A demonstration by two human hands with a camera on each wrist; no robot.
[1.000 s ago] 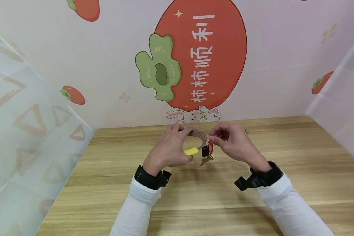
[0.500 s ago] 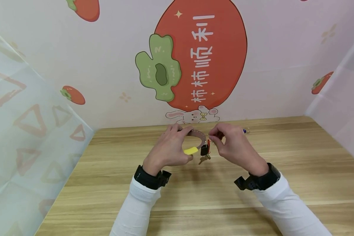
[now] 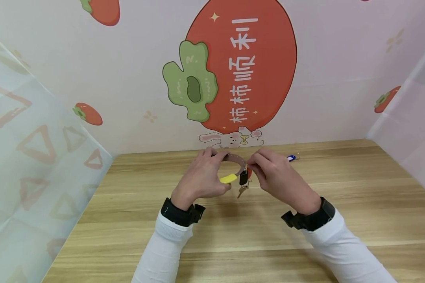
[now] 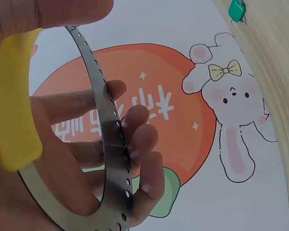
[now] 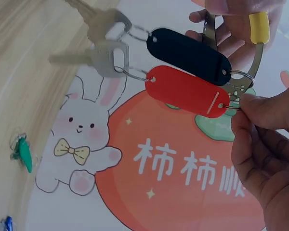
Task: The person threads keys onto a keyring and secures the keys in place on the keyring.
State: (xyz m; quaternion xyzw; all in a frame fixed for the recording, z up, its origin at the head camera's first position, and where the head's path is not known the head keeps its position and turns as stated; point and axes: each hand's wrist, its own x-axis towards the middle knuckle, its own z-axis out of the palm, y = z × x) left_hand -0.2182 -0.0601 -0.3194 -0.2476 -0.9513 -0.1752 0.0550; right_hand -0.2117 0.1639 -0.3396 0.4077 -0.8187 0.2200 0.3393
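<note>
A pale backdrop [image 3: 127,78] printed with a huge red persimmon [image 3: 269,78] rose behind the back edge of a wood-grain surface [image 3: 248,243]. Two hands in white sleeves [image 3: 163,255] were raised above the surface, midway between its side edges and towards its back edge. The left hand [image 3: 202,175] grasped a curved metal band [image 3: 238,160], pierced with a row of holes and fitted with a yellow grip [image 3: 228,179]. The right hand [image 3: 281,177] pinched the small wire ring [image 5: 231,107] of a red tag [image 5: 188,91] just beside the band. A black tag [image 5: 188,55] overlapped the red one, its own ring [image 5: 244,73] at the band; whether it passed through a hole was hard to tell. A blue tag [image 3: 291,158] and a green tag [image 5: 24,155] lay near the back edge. Smallest, a metal key [image 5: 111,57] dangled from the red tag and another key [image 5: 103,21], blurred, from the black.
</note>
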